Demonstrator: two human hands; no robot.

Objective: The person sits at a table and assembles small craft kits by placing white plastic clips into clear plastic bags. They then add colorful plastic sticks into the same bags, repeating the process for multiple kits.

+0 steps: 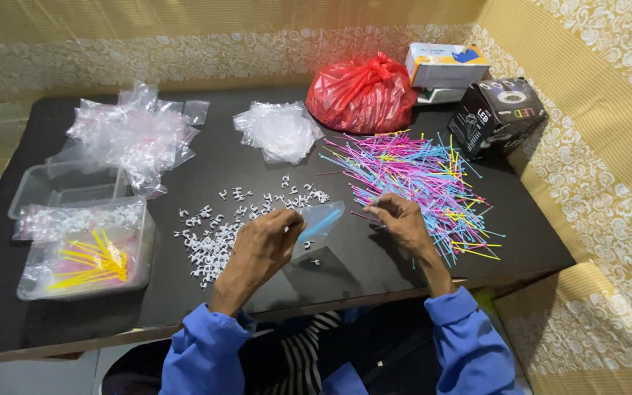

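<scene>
Hands in blue sleeves work over a black table (374,256). The left hand (268,241) pinches a small clear plastic bag (320,223) by its edge, fingers closed on it, and a blue tie shows inside the bag. The bag hangs just above the table, between the two hands. The right hand (400,218) rests at the near edge of a spread pile of coloured ties (418,179), pink, blue, purple and yellow, with its fingertips drawn together on a few strands; which strands it grips is too fine to tell.

Small white clips (217,234) lie scattered just left of the left hand. Further left sits a clear tray (85,252) holding filled bags with yellow ties, and behind it another clear tray (60,186). Loose clear bags lie in two heaps at the back, a large heap (133,132) and a smaller heap (279,130). A tied red plastic bag (360,93) stands behind the ties, with a white carton (444,64) and a black carton (495,117) to its right.
</scene>
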